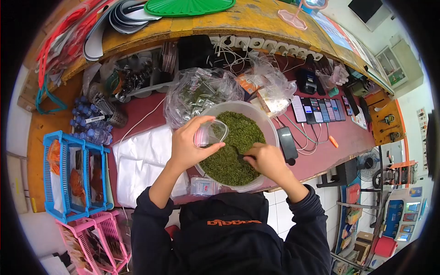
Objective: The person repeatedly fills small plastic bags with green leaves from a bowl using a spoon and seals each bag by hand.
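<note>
A round white tub [271,130] full of shredded green dried leaves [243,121] stands in front of me. My left hand [188,144] pinches a small clear zip bag [217,133] by its sides, its mouth spread wide, over the left part of the tub. My right hand [268,160] is closed over the leaves on the right, gripping a dark spoon [240,156]. Most of the spoon is hidden by the fingers and leaves. A packet of small clear bags [205,186] lies by the tub's near left side.
White plastic sheets [142,165] lie left of the tub, before blue baskets [75,176]. A large clear bag of leaves [201,91] sits behind it. Several phones [316,110] with charging cables and an orange marker [333,141] lie to the right. A yellow shelf [192,28] overhangs the back.
</note>
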Available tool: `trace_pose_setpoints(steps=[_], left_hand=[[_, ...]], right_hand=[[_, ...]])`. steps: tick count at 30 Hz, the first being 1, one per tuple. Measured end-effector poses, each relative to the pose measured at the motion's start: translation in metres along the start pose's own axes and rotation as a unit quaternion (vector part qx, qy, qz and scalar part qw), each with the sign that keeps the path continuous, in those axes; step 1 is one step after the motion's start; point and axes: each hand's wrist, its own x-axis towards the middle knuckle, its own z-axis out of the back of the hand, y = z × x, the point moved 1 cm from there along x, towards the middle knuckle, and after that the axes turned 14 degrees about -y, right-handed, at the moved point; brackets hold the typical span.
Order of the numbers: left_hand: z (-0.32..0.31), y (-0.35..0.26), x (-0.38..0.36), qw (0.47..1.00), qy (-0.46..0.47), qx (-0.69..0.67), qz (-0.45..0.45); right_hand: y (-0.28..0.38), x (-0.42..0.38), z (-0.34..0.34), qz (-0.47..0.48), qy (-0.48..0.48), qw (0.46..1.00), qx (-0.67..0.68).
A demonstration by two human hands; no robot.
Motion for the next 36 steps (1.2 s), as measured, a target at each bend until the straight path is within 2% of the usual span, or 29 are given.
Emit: trace_pose_setpoints(steps=[2,3,6,8,9,11,12,14,17,21,22,24,25,26,28,30,32,34,35,36], left_hand=[[0.005,0.000,0.001,0.999,-0.011,-0.024,0.039],[0.005,0.002,0.000,0.999,-0.011,-0.025,0.039],[0.000,0.009,-0.001,0.999,-0.011,-0.019,0.035],[-0.008,0.010,-0.002,0.999,0.016,-0.010,0.050],[-0.011,0.008,-0.004,0.999,0.015,-0.010,0.051],[-0.022,0.004,-0.007,0.991,0.077,0.053,0.094],[-0.027,0.002,-0.007,0.991,0.077,0.053,0.094],[-0.038,-0.003,-0.007,0.988,0.100,0.057,0.105],[-0.046,-0.011,-0.005,0.987,0.101,0.059,0.108],[-0.046,-0.004,-0.008,0.989,0.079,0.053,0.110],[-0.044,-0.003,-0.009,0.989,0.077,0.054,0.112],[-0.040,-0.004,-0.011,0.987,0.046,0.112,0.109],[-0.041,-0.005,-0.013,0.987,0.046,0.112,0.109],[-0.042,-0.008,-0.015,0.987,0.017,0.127,0.097],[-0.048,-0.013,-0.019,0.987,-0.012,0.140,0.083],[-0.052,-0.020,-0.022,0.989,-0.021,0.133,0.056],[-0.043,-0.019,-0.016,0.988,-0.018,0.138,0.061],[-0.025,0.002,-0.007,0.999,0.021,0.037,0.017],[-0.019,0.015,-0.002,0.993,0.097,-0.052,0.053],[-0.016,0.020,0.000,0.992,0.098,-0.053,0.051]], right_hand=[[-0.013,0.002,0.013,-0.103,-0.053,0.991,0.061],[-0.015,0.002,0.020,-0.146,-0.037,0.982,0.114],[-0.021,-0.002,0.028,-0.194,-0.051,0.974,0.109],[-0.021,-0.002,0.034,-0.170,-0.082,0.979,0.082],[-0.015,-0.001,0.042,-0.163,-0.124,0.977,0.058],[-0.005,0.000,0.051,-0.120,-0.207,0.971,0.013],[-0.001,0.002,0.050,-0.120,-0.207,0.971,0.013],[0.008,0.004,0.049,-0.031,-0.310,0.948,-0.061],[0.017,0.005,0.043,0.014,-0.326,0.940,-0.102],[0.016,0.007,0.050,0.003,-0.352,0.929,-0.113],[0.013,0.006,0.055,0.005,-0.351,0.930,-0.111],[0.007,0.005,0.068,-0.070,-0.273,0.954,-0.107],[0.006,0.006,0.072,-0.066,-0.216,0.970,-0.090],[0.008,0.012,0.067,-0.068,-0.217,0.970,-0.091],[0.017,0.033,0.043,-0.010,-0.234,0.965,0.117],[0.013,0.046,0.005,0.041,-0.208,0.969,0.125],[0.009,0.045,0.000,0.016,-0.187,0.976,0.108],[0.004,0.041,0.005,0.014,-0.147,0.973,0.179],[0.005,0.040,0.008,0.047,-0.161,0.966,0.198],[0.007,0.040,0.011,0.046,-0.163,0.966,0.196]])
